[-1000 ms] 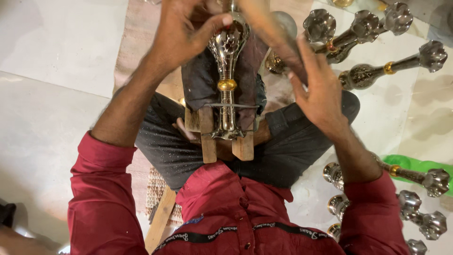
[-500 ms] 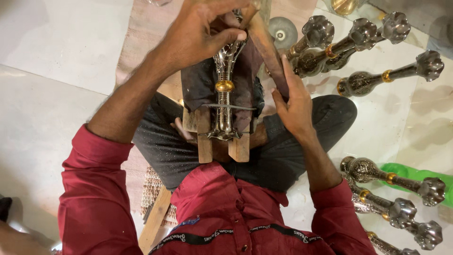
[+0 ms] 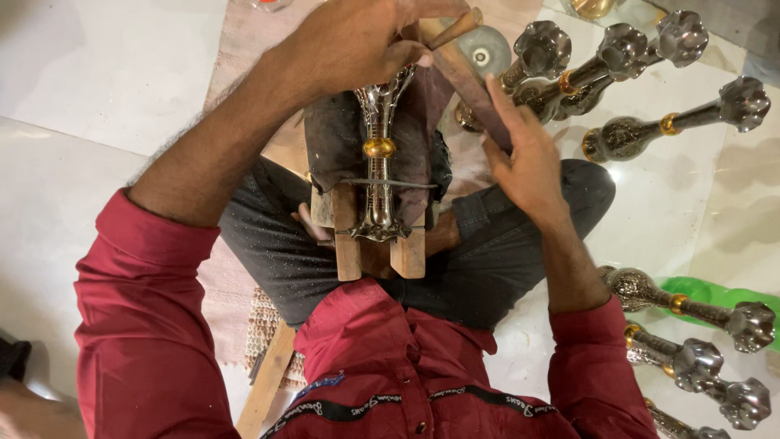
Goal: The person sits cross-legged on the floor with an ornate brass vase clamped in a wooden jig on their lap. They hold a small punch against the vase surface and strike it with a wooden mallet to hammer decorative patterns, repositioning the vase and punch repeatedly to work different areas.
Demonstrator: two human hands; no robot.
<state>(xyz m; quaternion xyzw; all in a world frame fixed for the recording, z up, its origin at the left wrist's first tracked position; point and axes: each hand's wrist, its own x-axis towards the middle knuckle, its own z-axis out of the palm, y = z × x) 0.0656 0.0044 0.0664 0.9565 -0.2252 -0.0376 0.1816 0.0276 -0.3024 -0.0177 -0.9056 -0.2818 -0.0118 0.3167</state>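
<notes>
A person in a red shirt (image 3: 382, 366) and dark trousers (image 3: 504, 268) sits cross-legged on a pale floor (image 3: 97, 73), with a wooden block (image 3: 378, 244) resting across the lap. A silver vase (image 3: 379, 162) with a gold band round its neck lies lengthwise on the block, its flared foot near the body and its top pointing far. A dark cloth (image 3: 333, 146) lies under and beside the vase, and a thin wire crosses its body.

The left hand (image 3: 357, 41) is curled closed over the far end of the vase, fingers wrapped around the top and pressing it down. The right hand (image 3: 520, 154) is partly closed, fingers bent around a long flat wooden stick (image 3: 459, 69) that slants from the hand up toward the far end of the vase; the stick's tip sits just beside the left hand's fingers.

On the far right, several more silver vases (image 3: 626, 73) lie on the floor in a loose fan. On the near right, another group of vases (image 3: 699, 358) lies beside a green bag (image 3: 715, 293).
</notes>
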